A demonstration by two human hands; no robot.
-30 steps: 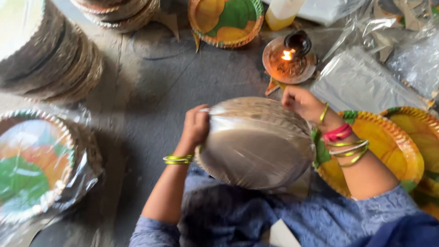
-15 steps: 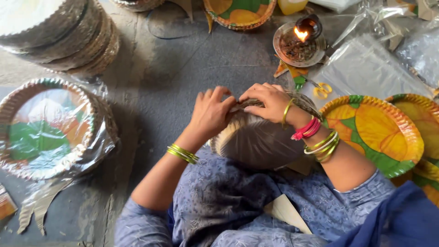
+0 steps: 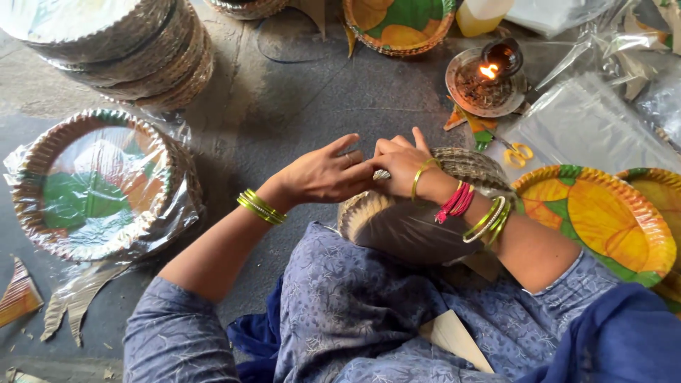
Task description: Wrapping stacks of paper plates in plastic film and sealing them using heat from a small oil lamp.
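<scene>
Both hands, left (image 3: 323, 174) and right (image 3: 401, 163), meet fingertip to fingertip, pinching the wrapped plate stack's (image 3: 418, 227) top edge.

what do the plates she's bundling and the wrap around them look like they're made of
The stack of plates looks like pressed paper or card with a dull silvery back and crimped rims. Its wrap is thin clear plastic film, glossy and wrinkled, pinched by the left hand and right hand.

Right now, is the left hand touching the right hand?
Touching. The head view shows the left hand with its fingertips pressed against the right hand, no gap between them, above the wrapped plate stack on the lap.
</scene>
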